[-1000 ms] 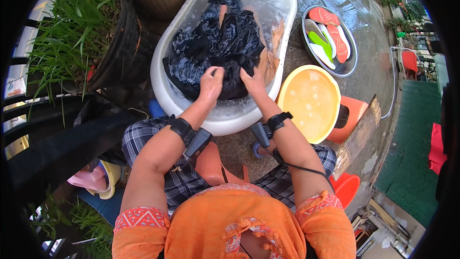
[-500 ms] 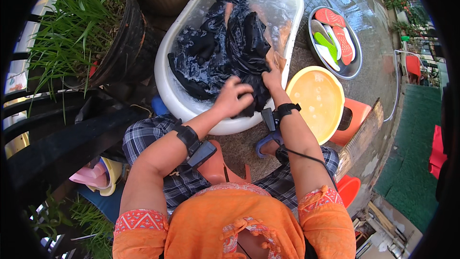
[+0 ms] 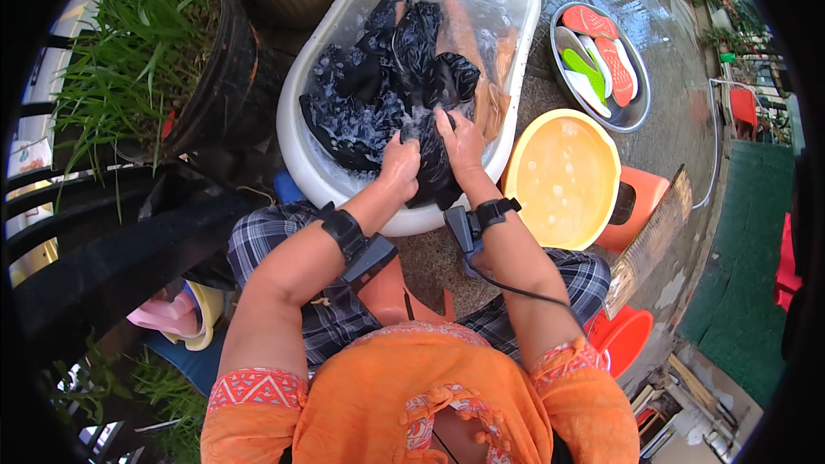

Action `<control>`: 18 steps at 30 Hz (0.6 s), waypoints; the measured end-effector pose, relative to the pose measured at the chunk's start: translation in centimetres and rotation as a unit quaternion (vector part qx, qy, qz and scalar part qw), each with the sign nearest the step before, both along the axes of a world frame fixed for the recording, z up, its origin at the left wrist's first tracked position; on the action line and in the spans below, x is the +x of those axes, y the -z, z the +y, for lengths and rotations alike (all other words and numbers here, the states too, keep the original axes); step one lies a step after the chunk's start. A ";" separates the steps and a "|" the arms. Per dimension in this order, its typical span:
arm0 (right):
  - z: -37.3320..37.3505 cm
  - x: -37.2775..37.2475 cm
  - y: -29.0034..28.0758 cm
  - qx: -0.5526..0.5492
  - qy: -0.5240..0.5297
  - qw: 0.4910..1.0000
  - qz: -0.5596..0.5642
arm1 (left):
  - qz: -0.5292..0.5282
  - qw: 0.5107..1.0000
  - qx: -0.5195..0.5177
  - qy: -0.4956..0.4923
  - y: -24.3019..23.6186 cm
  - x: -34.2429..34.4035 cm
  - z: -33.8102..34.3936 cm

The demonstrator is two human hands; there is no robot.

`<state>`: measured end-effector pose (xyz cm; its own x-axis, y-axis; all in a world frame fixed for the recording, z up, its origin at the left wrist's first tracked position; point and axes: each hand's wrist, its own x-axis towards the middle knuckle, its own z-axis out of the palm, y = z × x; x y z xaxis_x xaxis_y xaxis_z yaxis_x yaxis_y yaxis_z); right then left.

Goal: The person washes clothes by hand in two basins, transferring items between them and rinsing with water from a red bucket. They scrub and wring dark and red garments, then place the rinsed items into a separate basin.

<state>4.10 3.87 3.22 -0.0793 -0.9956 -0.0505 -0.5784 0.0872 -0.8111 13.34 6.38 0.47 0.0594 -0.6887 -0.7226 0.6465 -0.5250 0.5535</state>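
In the white tub (image 3: 412, 224) before me lies soaked black cloth (image 3: 412, 39), streaked with suds. My left hand (image 3: 400, 168) is closed on a bunch of this cloth near the tub's near side. Just to its right, my right hand (image 3: 462, 145) grips another part of the same cloth, thumb pointing away from me. The dark fabric spreads from my hands toward the tub's far end. Along the right inner side, partly in the water, is a tan-orange thing (image 3: 493, 113) whose kind I cannot make out.
To the right stand a yellow basin (image 3: 563, 180) of bubbly liquid, an orange stool (image 3: 632, 209) and a metal basin (image 3: 634, 117) holding insoles (image 3: 589, 22). A red basin (image 3: 625, 339) is near my right knee. A potted grassy plant (image 3: 129, 60) and black railings (image 3: 112, 245) flank the left.
My left hand has closed on the black cloth after being loosely open above it. My right hand has moved left and farther out, and the cloth has shifted.
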 end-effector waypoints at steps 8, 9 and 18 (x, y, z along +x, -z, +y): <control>3.2 2.0 -0.4 -0.121 -0.131 0.981 -0.074 | 0.095 0.995 -0.024 0.037 -0.4 3.5 -0.8; 1.9 1.2 0.5 -0.104 -0.046 0.990 -0.089 | -0.023 0.997 0.067 -0.021 0.1 2.0 -0.6; -4.4 -7.0 6.9 0.205 -0.032 0.969 -0.132 | -0.470 0.777 -0.325 0.264 -0.5 0.9 0.5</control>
